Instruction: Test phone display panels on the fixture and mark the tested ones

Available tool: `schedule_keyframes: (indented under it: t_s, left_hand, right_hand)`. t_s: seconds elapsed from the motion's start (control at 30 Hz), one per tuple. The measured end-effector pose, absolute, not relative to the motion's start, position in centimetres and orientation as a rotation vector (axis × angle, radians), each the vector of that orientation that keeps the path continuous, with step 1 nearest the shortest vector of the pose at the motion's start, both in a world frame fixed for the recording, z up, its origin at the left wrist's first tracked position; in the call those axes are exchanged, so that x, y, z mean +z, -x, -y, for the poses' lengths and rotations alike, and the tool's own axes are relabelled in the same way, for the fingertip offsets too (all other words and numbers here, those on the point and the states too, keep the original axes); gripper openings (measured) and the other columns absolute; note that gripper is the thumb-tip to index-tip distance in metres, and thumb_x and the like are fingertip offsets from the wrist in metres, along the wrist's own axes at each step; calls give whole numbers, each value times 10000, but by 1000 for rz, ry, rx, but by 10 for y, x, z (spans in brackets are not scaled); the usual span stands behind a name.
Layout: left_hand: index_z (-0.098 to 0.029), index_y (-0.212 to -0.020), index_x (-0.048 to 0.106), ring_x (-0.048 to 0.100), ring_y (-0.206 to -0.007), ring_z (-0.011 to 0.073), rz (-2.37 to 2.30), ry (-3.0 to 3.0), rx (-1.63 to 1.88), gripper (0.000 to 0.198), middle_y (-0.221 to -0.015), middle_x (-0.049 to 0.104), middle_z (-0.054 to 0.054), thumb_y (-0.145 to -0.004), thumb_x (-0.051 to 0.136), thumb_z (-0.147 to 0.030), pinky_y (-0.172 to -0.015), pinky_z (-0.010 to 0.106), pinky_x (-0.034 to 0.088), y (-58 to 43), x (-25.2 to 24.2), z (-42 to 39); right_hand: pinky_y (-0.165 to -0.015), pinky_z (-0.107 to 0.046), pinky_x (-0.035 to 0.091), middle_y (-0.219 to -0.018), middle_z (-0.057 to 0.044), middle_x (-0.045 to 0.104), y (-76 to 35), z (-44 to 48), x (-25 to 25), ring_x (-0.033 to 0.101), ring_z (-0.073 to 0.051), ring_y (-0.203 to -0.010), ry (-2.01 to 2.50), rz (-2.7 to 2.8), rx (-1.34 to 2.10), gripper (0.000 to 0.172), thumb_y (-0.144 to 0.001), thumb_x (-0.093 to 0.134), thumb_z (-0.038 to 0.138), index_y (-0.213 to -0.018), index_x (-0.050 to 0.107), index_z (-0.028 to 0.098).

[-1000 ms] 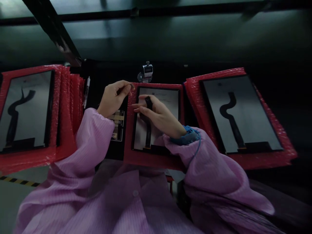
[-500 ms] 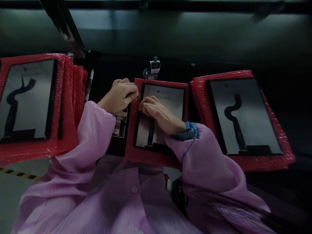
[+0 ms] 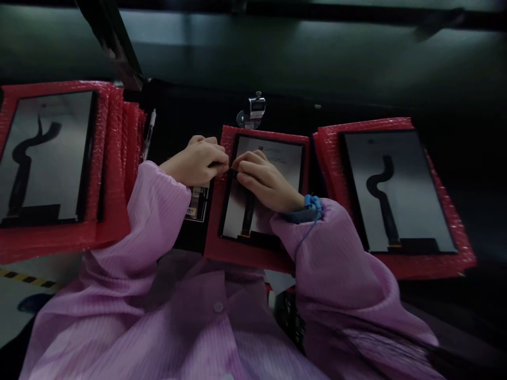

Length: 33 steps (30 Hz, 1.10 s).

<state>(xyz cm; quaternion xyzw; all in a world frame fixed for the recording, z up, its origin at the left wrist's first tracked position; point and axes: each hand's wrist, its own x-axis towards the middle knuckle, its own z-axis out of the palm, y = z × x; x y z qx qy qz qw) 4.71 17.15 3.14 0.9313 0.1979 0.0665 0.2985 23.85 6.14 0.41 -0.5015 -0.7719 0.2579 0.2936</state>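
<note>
In the middle, a display panel with a pale back and black edges lies on a red bubble-wrap sheet. A dark ribbon cable runs up from the panel's lower edge and disappears under my right hand. That hand is closed, fingertips pinching the cable's end near the panel's left edge. My left hand is closed too, its fingertips meeting the right ones there; what it pinches is hidden. Below my left wrist, part of a small circuit board shows beside the red sheet.
Similar panels with curved ribbon cables lie on red bubble-wrap stacks, a left panel and a right panel. A metal tally counter stands behind the middle sheet. A pen lies beside the left stack.
My left hand has moved slightly down and right, so its fingertips now meet those of my right hand. The cable's dark end now shows between them. The view has shifted slightly.
</note>
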Motion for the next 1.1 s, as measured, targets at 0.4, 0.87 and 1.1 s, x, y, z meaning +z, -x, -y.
schedule_keyframes:
  t_s: [0.4, 0.87, 1.1]
  left_hand:
    - [-217, -661, 656, 580, -910, 200, -487, -2441, 178, 217, -754, 699, -18, -859, 569, -200, -1030, 437, 287, -46, 33, -169]
    - [-211, -665, 645, 589, -904, 206, -498, -2472, 146, 220, -737, 695, -4, -867, 561, -190, -1002, 422, 305, -48, 26, -169]
    - [-223, -640, 619, 552, -734, 199, -417, -2535, 181, 273, -666, 654, 23, -868, 530, -343, -830, 344, 409, -42, 46, -180]
  right_hand:
    - [-984, -476, 418, -1065, -93, 631, -238, -60, 4, 503, -253, -1029, 1368, 2082, 710, 269, -998, 370, 353, -814, 524, 234]
    - [-1029, -469, 411, -1129, -96, 634, -239, -59, 2, 501, -252, -1083, 1394, 2074, 727, 295, -1024, 351, 368, -888, 572, 228]
    - [-1071, -466, 396, -1103, -84, 656, -229, -71, 15, 516, -224, -1068, 1304, 2089, 745, 495, -1054, 269, 505, -903, 641, 214]
